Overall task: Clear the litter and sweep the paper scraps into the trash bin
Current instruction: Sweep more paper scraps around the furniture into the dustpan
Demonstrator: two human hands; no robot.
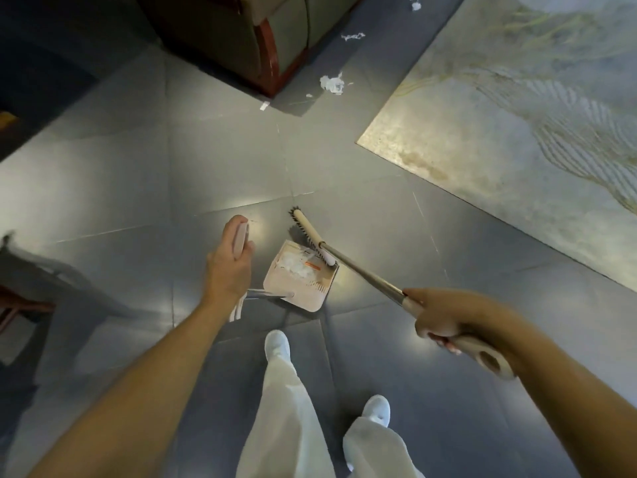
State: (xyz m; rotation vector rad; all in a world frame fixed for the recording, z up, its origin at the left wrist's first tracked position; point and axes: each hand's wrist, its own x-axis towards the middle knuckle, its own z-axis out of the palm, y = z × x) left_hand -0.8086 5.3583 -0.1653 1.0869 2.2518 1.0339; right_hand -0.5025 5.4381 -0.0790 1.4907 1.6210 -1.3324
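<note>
My left hand [229, 258] grips the pale handle of a long-handled dustpan [299, 276], whose beige pan sits on the grey tiled floor in front of my feet. White paper scraps [300, 269] and a small orange piece lie inside the pan. My right hand [443, 317] holds the beige grip of a broom [312, 236]; its metal shaft runs up-left and its dark-bristled head rests at the pan's far edge. More crumpled white paper scraps [332, 84] lie on the floor near the sofa corner, with further scraps [352, 36] behind them. No trash bin is in view.
A green sofa with a red wooden corner [265, 46] stands at the top centre. A patterned pale rug [517, 115] covers the floor on the right. A dark wooden piece of furniture [20, 305] is at the left edge. My white trousers and shoes [277, 345] are below the pan.
</note>
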